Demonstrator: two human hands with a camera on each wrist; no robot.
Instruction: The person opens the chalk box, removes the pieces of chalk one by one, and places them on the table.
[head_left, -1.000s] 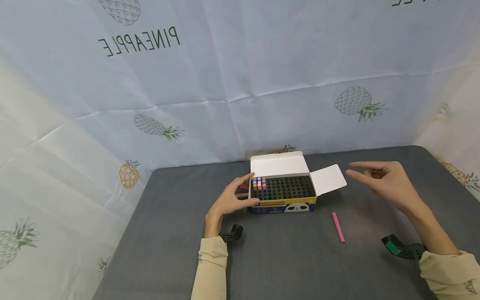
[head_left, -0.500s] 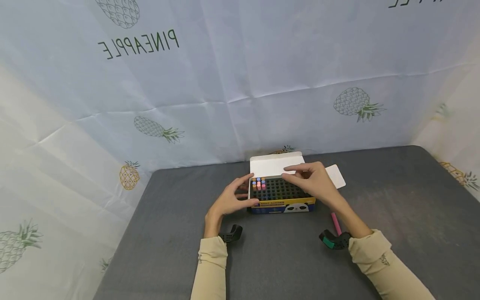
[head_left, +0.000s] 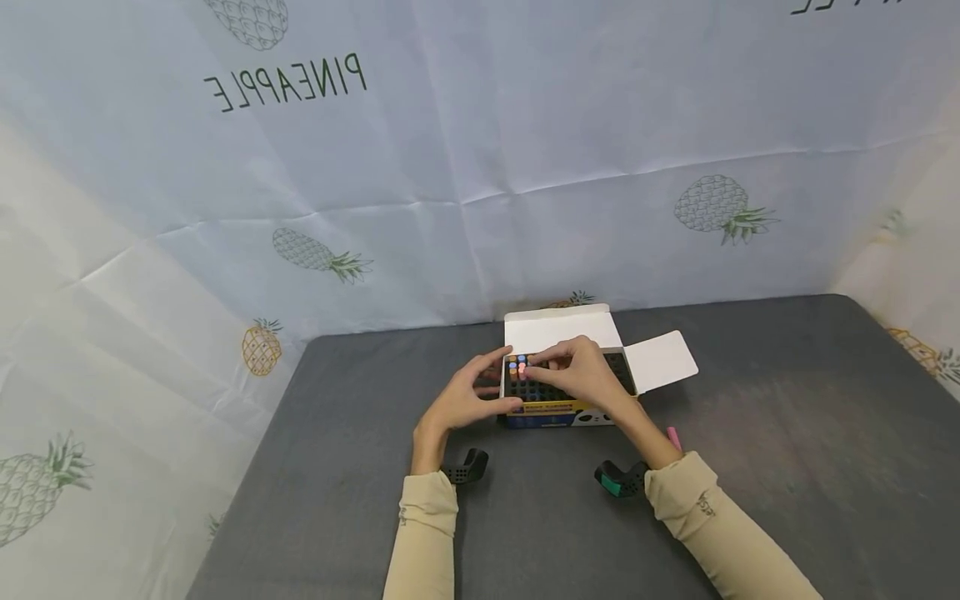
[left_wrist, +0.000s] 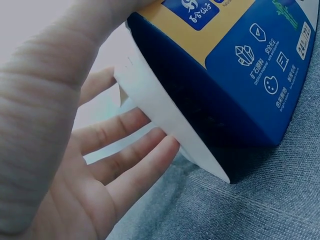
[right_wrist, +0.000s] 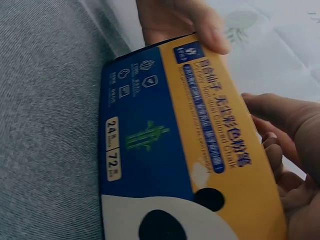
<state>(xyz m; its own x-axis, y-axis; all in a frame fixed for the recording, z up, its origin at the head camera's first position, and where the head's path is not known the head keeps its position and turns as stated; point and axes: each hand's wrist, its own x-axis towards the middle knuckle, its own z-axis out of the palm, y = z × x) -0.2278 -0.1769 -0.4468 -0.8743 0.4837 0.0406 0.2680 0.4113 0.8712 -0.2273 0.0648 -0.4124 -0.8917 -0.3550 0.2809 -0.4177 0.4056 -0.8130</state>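
Note:
On the grey table stands an opened chalk box (head_left: 551, 414), blue and yellow with a panda print; its black insert is full of holes. A few coloured chalk sticks (head_left: 517, 364) stand upright in the insert's left end. My left hand (head_left: 468, 396) grips that end of the box, thumb on the front and forefinger at the back corner. In the left wrist view, its other fingers (left_wrist: 142, 167) touch the white end flap (left_wrist: 170, 122). My right hand (head_left: 577, 367) reaches over the insert, thumb and forefinger right at the chalk sticks; whether they pinch one I cannot tell.
The white lid (head_left: 562, 329) stands raised behind the box, and a white side flap (head_left: 660, 361) sticks out to the right. A pink chalk stick (head_left: 674, 438) lies on the table, partly behind my right forearm. A pineapple-print curtain (head_left: 480, 250) hangs behind the table (head_left: 375, 417).
My right hand has moved left from beside the box, across its insert, to the upright chalk sticks. The left hand and the box have stayed in place.

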